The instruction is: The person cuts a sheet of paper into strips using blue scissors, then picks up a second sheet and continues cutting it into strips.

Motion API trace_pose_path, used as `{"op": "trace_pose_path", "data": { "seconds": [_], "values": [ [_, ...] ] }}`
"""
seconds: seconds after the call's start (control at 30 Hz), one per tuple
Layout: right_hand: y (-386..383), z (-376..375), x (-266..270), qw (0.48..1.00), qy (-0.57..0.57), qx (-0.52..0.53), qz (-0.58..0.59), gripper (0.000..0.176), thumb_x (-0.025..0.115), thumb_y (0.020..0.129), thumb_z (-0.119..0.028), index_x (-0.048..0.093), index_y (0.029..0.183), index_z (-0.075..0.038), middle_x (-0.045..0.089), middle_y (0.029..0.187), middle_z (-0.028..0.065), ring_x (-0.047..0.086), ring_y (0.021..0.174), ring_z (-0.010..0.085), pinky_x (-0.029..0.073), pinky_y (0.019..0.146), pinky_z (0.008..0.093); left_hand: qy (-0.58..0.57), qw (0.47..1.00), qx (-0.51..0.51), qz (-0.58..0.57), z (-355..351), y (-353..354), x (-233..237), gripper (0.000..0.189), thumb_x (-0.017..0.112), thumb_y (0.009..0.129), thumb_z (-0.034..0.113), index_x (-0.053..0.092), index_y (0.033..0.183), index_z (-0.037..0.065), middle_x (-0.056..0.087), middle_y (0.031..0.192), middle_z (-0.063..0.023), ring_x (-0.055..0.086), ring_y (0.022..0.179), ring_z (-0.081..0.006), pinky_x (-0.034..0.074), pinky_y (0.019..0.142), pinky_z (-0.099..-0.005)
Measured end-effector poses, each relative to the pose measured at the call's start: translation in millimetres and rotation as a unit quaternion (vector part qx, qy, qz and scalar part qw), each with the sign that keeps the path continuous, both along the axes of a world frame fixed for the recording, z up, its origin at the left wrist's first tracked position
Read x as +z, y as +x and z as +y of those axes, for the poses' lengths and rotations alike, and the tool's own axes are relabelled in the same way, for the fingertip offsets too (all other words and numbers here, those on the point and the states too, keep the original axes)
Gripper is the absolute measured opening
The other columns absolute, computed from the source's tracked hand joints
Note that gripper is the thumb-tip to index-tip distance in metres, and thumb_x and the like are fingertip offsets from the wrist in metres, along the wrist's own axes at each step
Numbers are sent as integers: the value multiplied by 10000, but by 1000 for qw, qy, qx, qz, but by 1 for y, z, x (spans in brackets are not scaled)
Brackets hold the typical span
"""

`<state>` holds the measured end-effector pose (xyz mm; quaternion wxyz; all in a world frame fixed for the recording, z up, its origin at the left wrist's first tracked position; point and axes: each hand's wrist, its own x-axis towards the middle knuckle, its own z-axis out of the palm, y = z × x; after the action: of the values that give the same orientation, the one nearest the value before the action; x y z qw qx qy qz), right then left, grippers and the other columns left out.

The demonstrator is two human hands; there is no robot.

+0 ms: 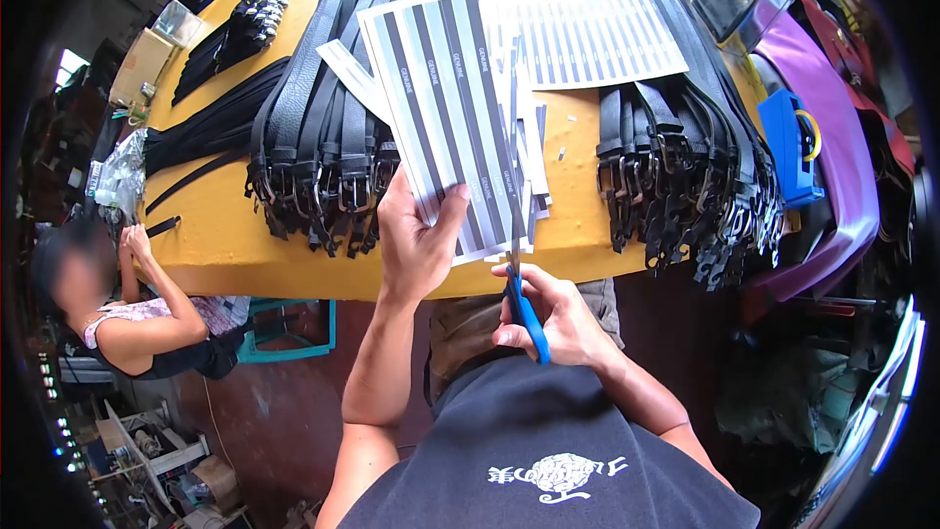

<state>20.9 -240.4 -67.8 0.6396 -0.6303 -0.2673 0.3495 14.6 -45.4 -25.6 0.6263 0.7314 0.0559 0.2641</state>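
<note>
The left hand [416, 240] is gripping the lower edge of a striped sheet [446, 88], with the thumb pressing on its face and the fingers curling behind. It is holding the sheet up just ahead of itself, over the near edge of the yellow table [578, 225]. The right hand [558, 318], sitting just right of and below the left, is closing around the blue handles of the scissors [524, 309]. Their blades are rising from its knuckles into the sheet's right margin. The step in hand is, by my judgement, slicing a strip off along one stripe. The blades are showing thin against the paper, so how far they are gaping is hard to tell. The sheet's long axis and its stripes are running away from the left hand, leaning slightly leftward at the far end, and the scissors are pointing much the same way. The next move is probably calling for the blades to be travelling forward parallel to the stripe while the left hand is keeping the paper taut. Cut strips [534, 137] are lying beyond the right hand, and belts [313, 137] are lying heaped beyond the left.
</note>
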Motion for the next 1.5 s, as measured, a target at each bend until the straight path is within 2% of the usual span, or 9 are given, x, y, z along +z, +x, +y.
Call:
{"op": "trace_pose_path", "data": {
  "seconds": [0.23, 0.33, 0.7, 1.03, 1.4, 1.5],
  "values": [
    [3, 2, 4, 1000, -15, 5, 2, 704, 822, 723, -313, 480, 1264, -19, 604, 703, 33, 555, 649, 83, 445, 618, 242, 17, 1000, 6, -11, 0, 0, 0, 267, 577, 882, 13, 520, 1134, -55, 646, 937, -71, 597, 809, -75, 488, 713, -230],
    [6, 1, 7, 999, -41, 26, 25, 760, 835, 697, -301, 461, 1306, -42, 603, 797, 27, 575, 727, 86, 464, 676, 240, 15, 1000, 5, -14, 0, 1, 0, 260, 577, 883, 12, 521, 1128, -55, 646, 927, -68, 596, 803, -71, 487, 706, -227],
    [7, -3, 8, 999, -36, 12, 11, 762, 831, 704, -273, 450, 1327, -56, 589, 795, 22, 570, 733, 89, 464, 695, 246, 26, 1000, 2, -8, -4, 6, -1, 227, 588, 873, 12, 531, 1083, -53, 644, 888, -67, 585, 750, -58, 482, 664, -217],
    [8, -3, 7, 999, -25, -9, 26, 761, 837, 702, -252, 456, 1333, -65, 574, 787, 11, 548, 707, 67, 455, 664, 229, 18, 999, 2, -29, -8, 12, -3, 226, 581, 872, -2, 529, 1086, -50, 638, 896, -57, 580, 758, -56, 480, 672, -216],
    [10, 0, 4, 999, -10, -26, 35, 674, 838, 709, -204, 516, 1270, -14, 564, 699, -5, 511, 632, 39, 419, 597, 201, 21, 999, 33, -34, -10, 10, -1, 237, 590, 878, 14, 527, 1097, -50, 644, 899, -62, 582, 759, -61, 480, 672, -220],
    [9, 0, 2, 999, -6, -31, 39, 652, 837, 711, -195, 527, 1255, -13, 558, 687, -11, 502, 625, 36, 417, 592, 201, 20, 999, 28, -10, -9, 6, 1, 239, 594, 896, 42, 531, 1107, -48, 642, 961, -73, 572, 851, -85, 459, 767, -235]
  ]
}}
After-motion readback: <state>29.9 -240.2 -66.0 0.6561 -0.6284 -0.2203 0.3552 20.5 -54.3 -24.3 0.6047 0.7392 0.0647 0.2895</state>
